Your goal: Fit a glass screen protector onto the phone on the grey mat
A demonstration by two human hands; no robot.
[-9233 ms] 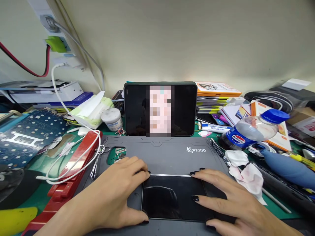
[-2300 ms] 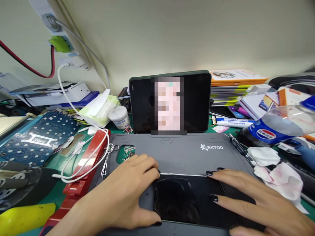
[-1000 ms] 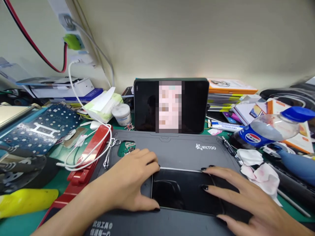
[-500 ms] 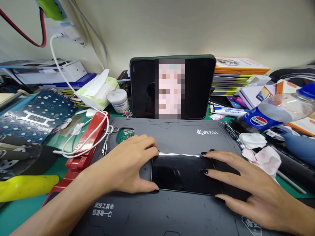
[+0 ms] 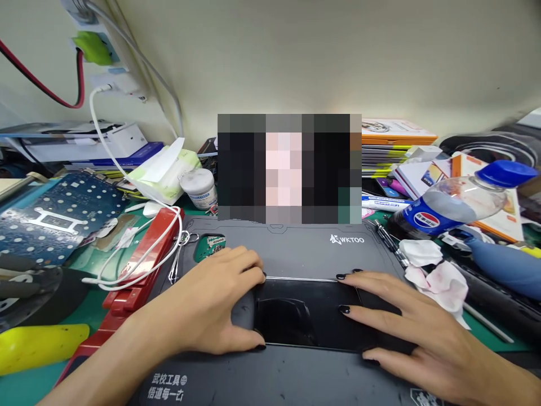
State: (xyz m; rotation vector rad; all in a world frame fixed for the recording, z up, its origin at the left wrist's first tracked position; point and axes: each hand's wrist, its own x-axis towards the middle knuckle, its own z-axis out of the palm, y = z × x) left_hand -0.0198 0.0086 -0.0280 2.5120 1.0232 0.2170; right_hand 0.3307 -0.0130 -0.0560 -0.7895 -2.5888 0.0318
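Observation:
A smartphone (image 5: 296,316) with a dark, glossy screen lies sideways on the grey work mat (image 5: 270,375). At its left end, my left hand (image 5: 220,301) grips the long edges, thumb on the near side and fingers on the far side. My right hand (image 5: 409,321) holds the right end: the thumb is at the near edge, one fingertip at the far edge and another resting on the glass. The palm side of each hand is hidden. Behind the mat stands a tablet (image 5: 240,169), blurred out by large pixels.
On the left are a red clamp-like tool (image 5: 135,259), a white cable (image 5: 95,124), a paste jar (image 5: 198,189) and a tissue pack (image 5: 164,175). To the right lie a Pepsi bottle (image 5: 431,217), crumpled tissues (image 5: 442,282) and pens (image 5: 391,242). Boxes (image 5: 397,129) stack along the wall.
My view has tilted up and slightly right, so everything sits lower in the picture. Both hands keep their hold on the smartphone, which stays in place on the mat.

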